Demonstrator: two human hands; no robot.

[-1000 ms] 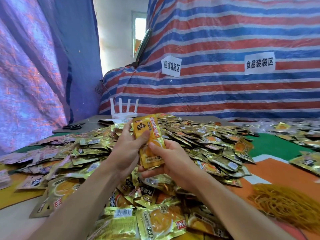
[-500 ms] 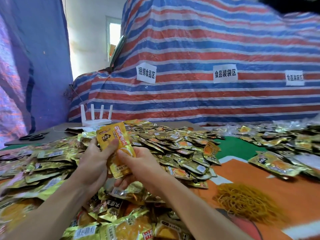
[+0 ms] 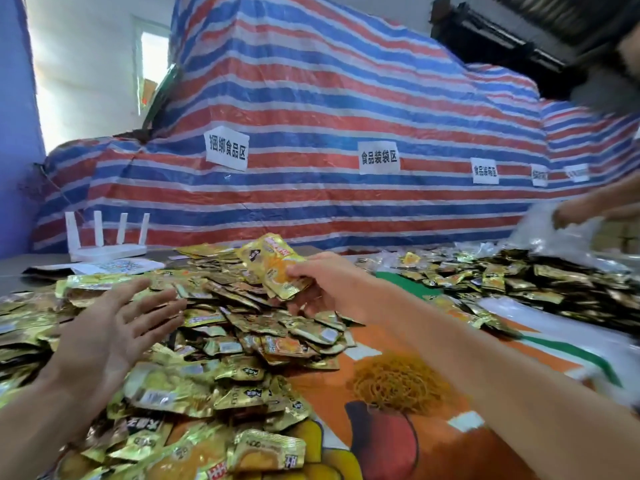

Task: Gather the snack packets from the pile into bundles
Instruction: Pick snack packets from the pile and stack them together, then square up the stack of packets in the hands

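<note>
Packets [image 3: 275, 266] are up in the right hand [image 3: 327, 284]: a small gold-and-orange stack, pinched at its lower end between thumb and curled fingers and held tilted above the far side of the pile [image 3: 225, 327]. How many are in that stack, I cannot tell. The left hand [image 3: 114, 327] is wide open, fingers spread, holding nothing as it hovers over the left part of the pile.

By my read this is the collecting step, with 1 bundle part built and not yet banded. The next move calls for the left hand to drop onto the heap, pick a loose packet and lay it flat against the stack, edges squared so it doesn't fan out. Slippery foil is the worry there.

Once the stack is thick enough, the tangle of rubber bands [image 3: 398, 379] lies on the table [image 3: 332, 388] at near right, just beside the right forearm, handy for the tie. Farther right a second pile [image 3: 540, 282] spreads out, and another person's hand [image 3: 585, 211] is at a clear bag [image 3: 554, 237] in front of the striped tarp [image 3: 311, 109].
</note>
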